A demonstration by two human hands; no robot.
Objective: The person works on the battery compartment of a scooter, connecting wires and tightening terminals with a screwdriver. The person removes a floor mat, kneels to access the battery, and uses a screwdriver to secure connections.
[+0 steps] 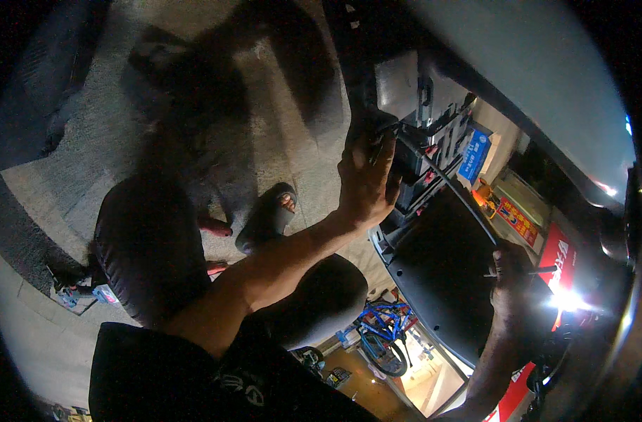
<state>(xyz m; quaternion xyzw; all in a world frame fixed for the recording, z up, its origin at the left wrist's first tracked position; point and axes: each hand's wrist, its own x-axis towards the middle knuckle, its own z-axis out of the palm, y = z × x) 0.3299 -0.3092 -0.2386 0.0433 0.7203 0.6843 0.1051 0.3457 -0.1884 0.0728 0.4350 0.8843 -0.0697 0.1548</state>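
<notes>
My right hand (511,278) is closed around the crossbar of a long, thin T-handled wrench (461,193). Its dark shaft runs up and left to the corner of a grey-topped battery (397,83). At that corner my left hand (366,179) has its fingers bent together beside the tool's far end. What those fingertips pinch is hidden in shadow. Dark plastic cases with red bits (430,176) sit just right of my left hand, below the shaft. A broad black panel (444,267) lies between my two forearms.
A large curved grey panel (539,77) rises at the upper right. Near my right hand a bright lamp (567,301) glares. A blue box (473,155) and a blue bicycle (383,327) stand beyond. Another person's foot (287,200) rests on the concrete ground (293,133).
</notes>
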